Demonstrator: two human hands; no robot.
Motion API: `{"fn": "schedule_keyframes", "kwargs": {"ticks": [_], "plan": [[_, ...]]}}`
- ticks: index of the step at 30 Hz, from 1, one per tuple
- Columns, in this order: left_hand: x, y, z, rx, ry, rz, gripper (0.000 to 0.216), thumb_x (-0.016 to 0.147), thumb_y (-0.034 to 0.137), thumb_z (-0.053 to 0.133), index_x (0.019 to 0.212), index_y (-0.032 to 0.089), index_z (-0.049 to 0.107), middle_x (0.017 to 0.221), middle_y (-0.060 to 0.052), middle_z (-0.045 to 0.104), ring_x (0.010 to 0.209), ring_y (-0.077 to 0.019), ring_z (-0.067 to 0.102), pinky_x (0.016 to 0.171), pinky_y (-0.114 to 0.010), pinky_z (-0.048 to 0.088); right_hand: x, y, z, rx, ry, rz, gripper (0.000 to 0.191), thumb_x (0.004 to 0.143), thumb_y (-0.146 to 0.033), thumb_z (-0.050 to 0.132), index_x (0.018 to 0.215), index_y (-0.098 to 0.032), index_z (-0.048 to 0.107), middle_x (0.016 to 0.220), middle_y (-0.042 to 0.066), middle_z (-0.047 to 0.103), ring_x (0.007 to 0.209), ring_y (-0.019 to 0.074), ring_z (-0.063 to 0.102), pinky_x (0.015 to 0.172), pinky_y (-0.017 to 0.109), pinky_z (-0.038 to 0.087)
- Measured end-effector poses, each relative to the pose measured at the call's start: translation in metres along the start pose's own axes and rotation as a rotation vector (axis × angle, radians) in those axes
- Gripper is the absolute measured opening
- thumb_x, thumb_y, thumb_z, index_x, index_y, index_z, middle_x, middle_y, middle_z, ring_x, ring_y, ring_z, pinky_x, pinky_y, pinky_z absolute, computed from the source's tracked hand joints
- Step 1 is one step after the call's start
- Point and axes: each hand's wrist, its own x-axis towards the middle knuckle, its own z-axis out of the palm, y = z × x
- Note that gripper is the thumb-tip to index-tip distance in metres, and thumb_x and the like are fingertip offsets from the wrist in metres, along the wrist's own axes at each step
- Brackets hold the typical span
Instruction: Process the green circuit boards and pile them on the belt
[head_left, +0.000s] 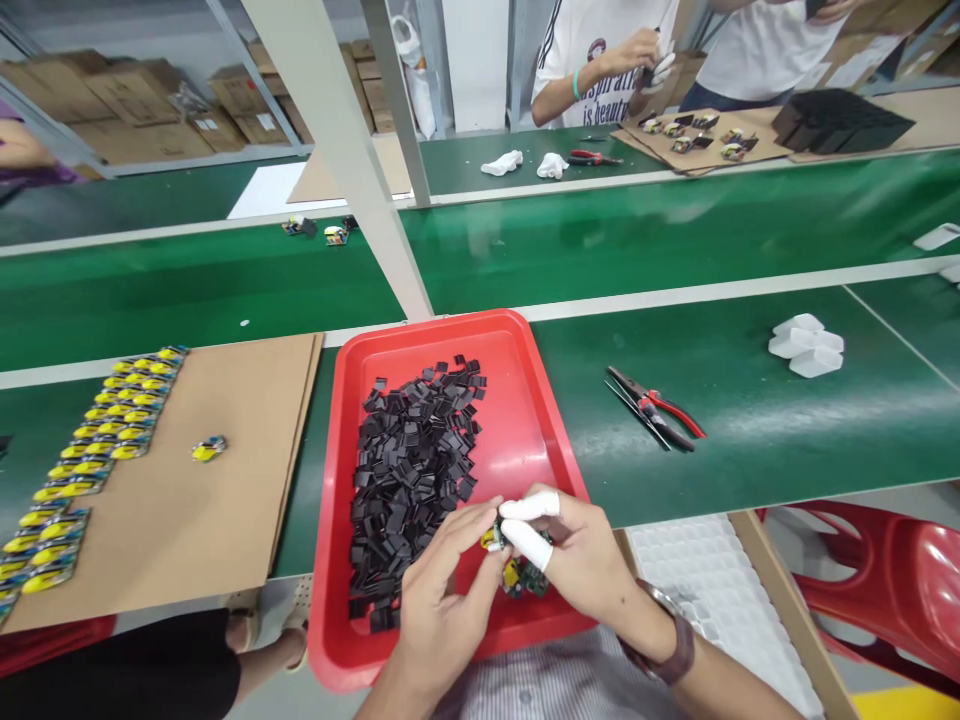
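Observation:
Both my hands meet over the near right part of a red tray [517, 425]. Between the fingertips of my left hand [457, 590] is a small circuit board with a yellow part [489, 538], mostly covered by fingers. My right hand [574, 545], with white covers on thumb and forefinger, pinches at the same board from the other side. Below the hands, more circuit boards with yellow parts [525, 577] lie in the tray. A heap of small black plastic pieces [416, 450] fills its left side.
Left of the tray, rows of yellow-topped boards [112, 420] and a single board [208, 448] lie on cardboard [225, 520]. Pliers [656, 405] and tweezers [637, 410] lie to the right, with white plastic pieces [806, 345] beyond. Co-workers stand across the green conveyor belt [600, 240].

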Motion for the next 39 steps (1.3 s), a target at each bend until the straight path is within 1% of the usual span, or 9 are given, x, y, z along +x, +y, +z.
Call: {"fn": "schedule_keyframes", "kwargs": {"ticks": [5,8,12,17,21,28,33,36,39], "plan": [[0.002,0.008,0.004,0.077,0.035,0.106,0.055,0.089,-0.002,0.066,0.139,0.021,0.063,0.128,-0.009,0.072,0.118,-0.0225,0.068,0.106,-0.04,0.055,-0.001,0.002,0.005,0.298,0.086,0.203,0.015,0.075,-0.023,0.086,0.088,-0.023,0.079,0.075,-0.002,0.072,0.061,0.0123,0.068,0.061,0.023,0.058],[0.007,0.015,0.001,0.098,0.005,0.129,0.053,0.089,0.0,0.068,0.138,0.02,0.063,0.123,-0.009,0.073,0.114,-0.0222,0.067,0.101,-0.039,0.056,-0.001,0.003,-0.001,0.375,0.032,0.297,0.022,0.074,-0.029,0.09,0.093,-0.021,0.081,0.07,-0.001,0.074,0.059,0.0127,0.068,0.061,0.023,0.059],[0.011,0.023,-0.003,0.059,-0.048,0.105,0.053,0.088,0.002,0.071,0.136,0.022,0.063,0.121,-0.009,0.071,0.113,-0.0233,0.065,0.1,-0.042,0.055,-0.001,0.006,-0.015,0.429,-0.036,0.362,0.024,0.074,-0.031,0.092,0.092,-0.02,0.081,0.083,0.003,0.08,0.073,0.0156,0.074,0.072,0.026,0.062],[0.01,0.028,-0.006,0.002,-0.119,0.082,0.052,0.091,0.002,0.068,0.138,0.022,0.061,0.122,-0.009,0.07,0.113,-0.0229,0.064,0.1,-0.042,0.055,0.0,0.003,-0.023,0.512,-0.161,0.451,0.024,0.075,-0.034,0.091,0.089,-0.017,0.08,0.067,0.001,0.075,0.053,0.0118,0.067,0.057,0.023,0.059],[0.008,0.031,-0.007,-0.018,-0.094,0.073,0.05,0.09,0.004,0.071,0.136,0.022,0.062,0.115,-0.008,0.071,0.107,-0.0213,0.065,0.094,-0.039,0.058,-0.002,-0.003,-0.017,0.614,-0.159,0.553,0.027,0.072,-0.036,0.093,0.084,-0.016,0.078,0.064,0.001,0.072,0.048,0.0105,0.065,0.052,0.02,0.057],[0.008,0.03,-0.004,0.047,-0.041,0.119,0.053,0.09,0.002,0.07,0.139,0.021,0.061,0.116,-0.009,0.07,0.106,-0.0214,0.065,0.091,-0.039,0.059,-0.005,-0.009,-0.01,0.541,-0.045,0.457,0.025,0.073,-0.032,0.093,0.088,-0.016,0.079,0.066,0.002,0.075,0.05,0.0109,0.067,0.053,0.02,0.057],[0.014,0.03,-0.014,-0.026,-0.151,-0.003,0.041,0.092,0.012,0.071,0.132,0.024,0.068,0.11,-0.008,0.075,0.099,-0.0209,0.071,0.094,-0.042,0.06,0.001,-0.009,-0.021,0.554,-0.194,0.579,0.027,0.071,-0.034,0.093,0.081,-0.014,0.077,0.059,0.002,0.073,0.047,0.012,0.067,0.052,0.021,0.058],[0.014,0.031,-0.016,-0.079,-0.152,-0.07,0.036,0.092,0.013,0.071,0.126,0.025,0.071,0.11,-0.008,0.077,0.099,-0.0217,0.073,0.095,-0.043,0.061,-0.001,-0.009,-0.026,0.449,-0.214,0.479,0.023,0.074,-0.03,0.092,0.086,-0.017,0.077,0.064,0.002,0.075,0.054,0.015,0.072,0.06,0.025,0.061],[0.009,0.032,-0.012,-0.131,-0.094,-0.03,0.038,0.09,0.008,0.07,0.125,0.025,0.072,0.116,-0.009,0.076,0.108,-0.0239,0.072,0.096,-0.043,0.062,-0.008,-0.011,-0.026,0.357,-0.154,0.324,0.02,0.074,-0.024,0.091,0.086,-0.02,0.075,0.074,0.001,0.076,0.059,0.0164,0.073,0.061,0.028,0.063]]}}
